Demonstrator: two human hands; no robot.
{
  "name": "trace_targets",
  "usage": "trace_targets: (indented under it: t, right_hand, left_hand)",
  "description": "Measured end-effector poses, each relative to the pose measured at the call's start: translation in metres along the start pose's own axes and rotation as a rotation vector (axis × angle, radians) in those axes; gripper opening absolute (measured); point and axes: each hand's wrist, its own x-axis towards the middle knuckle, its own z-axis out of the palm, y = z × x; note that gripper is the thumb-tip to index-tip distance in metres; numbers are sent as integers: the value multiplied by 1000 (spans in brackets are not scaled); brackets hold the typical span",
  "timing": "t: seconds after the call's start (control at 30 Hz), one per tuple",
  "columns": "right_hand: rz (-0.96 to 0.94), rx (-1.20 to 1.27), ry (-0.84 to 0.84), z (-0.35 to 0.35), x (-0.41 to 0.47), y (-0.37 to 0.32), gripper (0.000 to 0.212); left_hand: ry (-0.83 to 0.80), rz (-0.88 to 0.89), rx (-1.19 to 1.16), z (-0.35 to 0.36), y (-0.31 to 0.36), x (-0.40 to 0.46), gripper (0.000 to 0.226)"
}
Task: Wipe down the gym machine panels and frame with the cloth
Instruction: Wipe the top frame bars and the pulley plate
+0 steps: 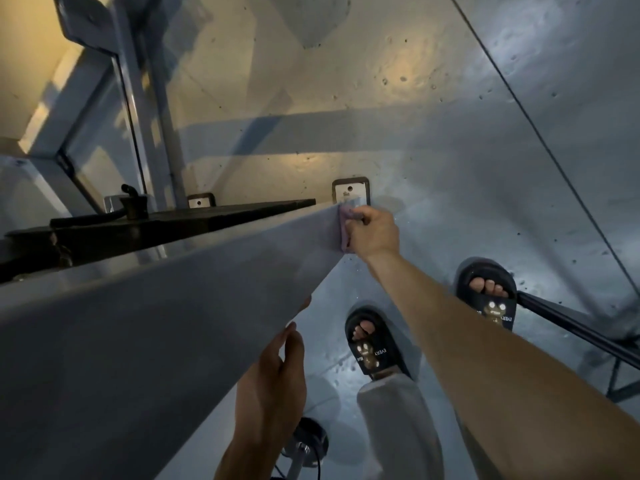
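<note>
R hand (369, 230) clenched round cloth (344, 225)

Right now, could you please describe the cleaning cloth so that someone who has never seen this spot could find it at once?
Start at the long grey panel running away from the camera toward the floor. At its far lower corner, the right hand presses a small cloth against the panel's edge. It is pale pinkish-purple, the only soft, coloured thing there, just in front of a white floor plate.

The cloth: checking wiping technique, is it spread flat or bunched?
Bunched: the right hand grips the cloth against the panel's edge.
</note>
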Motion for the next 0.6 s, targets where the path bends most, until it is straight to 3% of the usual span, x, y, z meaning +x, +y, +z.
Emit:
trace_targets:
  t: [0.17,0.3,0.37,0.43,0.53,0.6]
  right_hand:
    - [-59,71,25,-3,-36,-25,19]
    - [-473,247,19,-7,-121,-40,18]
    - [-542,255,42,-7,-133,-34,22]
    - [-428,207,34,-5,-115,-24,22]
    - [-16,205,47,-2,-84,-26,22]
    - [-46,163,57,-5,-93,-40,24]
  left_hand:
    - [-24,2,-75,1,9,-4,34]
    - [-49,36,-68,-2,14,-5,42]
    - [-59,31,-77,-2,13,-7,42]
    - [-65,44,-118,-6,14,-13,45]
    - [-57,61,-138,-15,15,-22,49]
    - [-67,51,-143,-24,17,-28,51]
